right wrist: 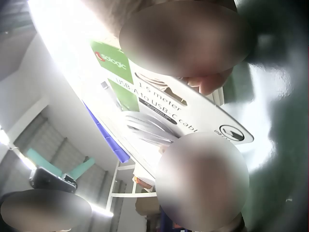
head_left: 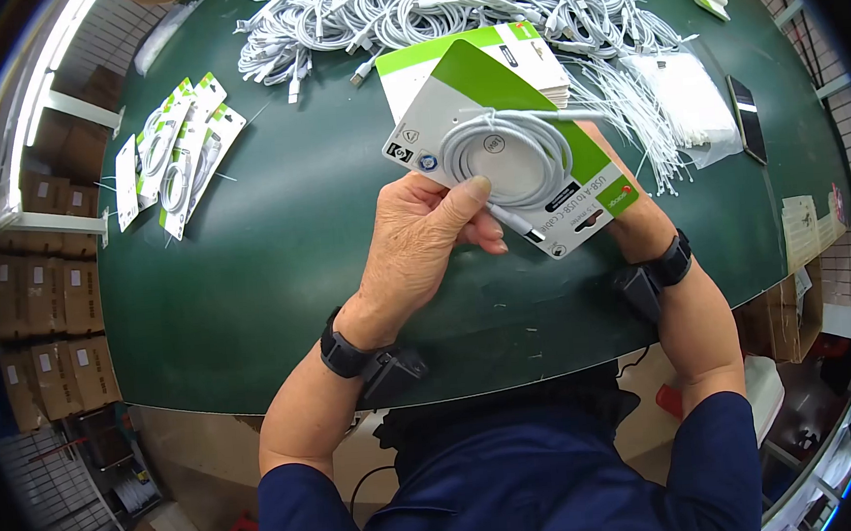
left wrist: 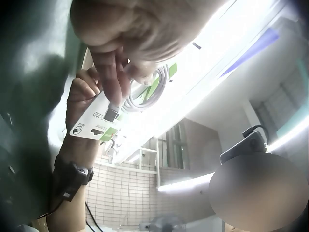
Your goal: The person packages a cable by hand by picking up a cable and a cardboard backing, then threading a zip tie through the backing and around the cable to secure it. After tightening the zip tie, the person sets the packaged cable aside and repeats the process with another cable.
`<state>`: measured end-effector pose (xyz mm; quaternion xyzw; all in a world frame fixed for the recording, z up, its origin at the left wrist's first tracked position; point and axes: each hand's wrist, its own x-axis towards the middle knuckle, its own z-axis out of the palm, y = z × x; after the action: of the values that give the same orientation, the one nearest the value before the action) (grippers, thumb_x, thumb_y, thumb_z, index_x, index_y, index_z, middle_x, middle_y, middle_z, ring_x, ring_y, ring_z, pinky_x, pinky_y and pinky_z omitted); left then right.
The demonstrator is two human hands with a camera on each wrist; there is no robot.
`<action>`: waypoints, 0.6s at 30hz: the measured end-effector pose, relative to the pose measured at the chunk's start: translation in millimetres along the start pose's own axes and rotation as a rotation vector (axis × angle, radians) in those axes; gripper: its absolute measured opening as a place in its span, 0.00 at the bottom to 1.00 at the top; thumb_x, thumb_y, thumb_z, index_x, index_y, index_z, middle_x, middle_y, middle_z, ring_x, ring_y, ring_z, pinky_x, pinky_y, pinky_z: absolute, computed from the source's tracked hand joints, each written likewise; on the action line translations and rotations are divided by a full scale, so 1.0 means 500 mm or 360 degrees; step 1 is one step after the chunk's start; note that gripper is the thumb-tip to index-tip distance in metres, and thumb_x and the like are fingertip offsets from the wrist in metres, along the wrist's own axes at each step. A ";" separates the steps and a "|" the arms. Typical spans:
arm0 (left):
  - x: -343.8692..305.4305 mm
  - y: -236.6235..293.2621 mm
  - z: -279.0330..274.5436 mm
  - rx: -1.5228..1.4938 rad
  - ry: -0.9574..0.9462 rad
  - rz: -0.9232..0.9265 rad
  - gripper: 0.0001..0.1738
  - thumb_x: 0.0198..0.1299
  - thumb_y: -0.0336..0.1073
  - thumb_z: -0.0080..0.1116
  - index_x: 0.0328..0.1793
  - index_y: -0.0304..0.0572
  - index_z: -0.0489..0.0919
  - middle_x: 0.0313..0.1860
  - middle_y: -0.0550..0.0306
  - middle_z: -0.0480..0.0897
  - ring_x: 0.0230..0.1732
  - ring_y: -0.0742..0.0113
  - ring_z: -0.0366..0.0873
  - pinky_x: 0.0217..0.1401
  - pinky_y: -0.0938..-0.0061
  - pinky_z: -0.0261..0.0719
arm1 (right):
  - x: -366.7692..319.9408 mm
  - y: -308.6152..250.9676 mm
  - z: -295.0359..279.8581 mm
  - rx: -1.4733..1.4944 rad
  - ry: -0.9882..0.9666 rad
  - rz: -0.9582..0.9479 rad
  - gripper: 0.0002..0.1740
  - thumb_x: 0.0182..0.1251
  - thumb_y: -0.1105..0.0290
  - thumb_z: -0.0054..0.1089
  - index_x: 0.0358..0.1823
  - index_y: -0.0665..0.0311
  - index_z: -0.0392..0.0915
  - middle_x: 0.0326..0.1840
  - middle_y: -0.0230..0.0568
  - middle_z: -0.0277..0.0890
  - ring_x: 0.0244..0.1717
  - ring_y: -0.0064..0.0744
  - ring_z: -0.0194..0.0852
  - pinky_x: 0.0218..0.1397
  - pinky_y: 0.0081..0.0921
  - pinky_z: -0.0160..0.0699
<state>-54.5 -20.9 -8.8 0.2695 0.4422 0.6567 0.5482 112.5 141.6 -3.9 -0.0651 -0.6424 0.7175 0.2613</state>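
Note:
A green-and-white card (head_left: 476, 65) marked as a USB-A to USB-C cable is held tilted above the green table. A coiled white cable (head_left: 557, 148) lies against its printed face, its metal plug near the card's lower edge. My left hand (head_left: 414, 237) pinches the card's near edge, thumb over the coil and fingers underneath. Behind the opposite side is my right hand (head_left: 637, 221), mostly covered by the card in the head view. The left wrist view shows that right hand (left wrist: 83, 89) with curled fingers at the card's edge.
Loose white cables (head_left: 427, 9) are heaped at the back. A stack of blank-backed cards (head_left: 529, 51) sits beyond my hands. White ties (head_left: 632, 118), a clear bag (head_left: 680, 100) and a phone (head_left: 748, 120) lie right; carded cables (head_left: 177, 169) lie left.

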 end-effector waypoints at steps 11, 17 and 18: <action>0.008 0.011 -0.008 0.0017 0.0094 0.0021 0.13 0.76 0.36 0.60 0.50 0.29 0.82 0.33 0.51 0.86 0.29 0.70 0.86 0.36 0.71 0.92 | 0.024 0.022 -0.020 0.0235 0.0416 0.0459 0.12 0.77 0.69 0.64 0.55 0.68 0.80 0.46 0.38 0.85 0.45 0.22 0.84 0.47 0.23 0.86; 0.010 0.011 -0.016 0.0008 0.0213 0.0132 0.13 0.75 0.39 0.63 0.46 0.32 0.83 0.31 0.53 0.86 0.27 0.72 0.84 0.31 0.75 0.87 | 0.010 -0.030 -0.042 -0.0531 0.1011 -0.0450 0.08 0.72 0.74 0.69 0.46 0.65 0.79 0.41 0.37 0.83 0.38 0.21 0.79 0.40 0.21 0.79; 0.011 0.010 -0.016 0.0026 0.0229 0.0153 0.14 0.75 0.39 0.64 0.45 0.32 0.83 0.31 0.53 0.86 0.27 0.72 0.84 0.31 0.75 0.87 | 0.007 -0.041 -0.024 -0.0812 0.0876 -0.0638 0.09 0.68 0.76 0.71 0.44 0.64 0.80 0.40 0.36 0.83 0.38 0.23 0.78 0.40 0.22 0.79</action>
<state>-64.9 -18.2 -8.7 0.2471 0.4723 0.6963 0.4806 120.6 154.8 14.3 -0.1907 -0.7056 0.4264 0.5329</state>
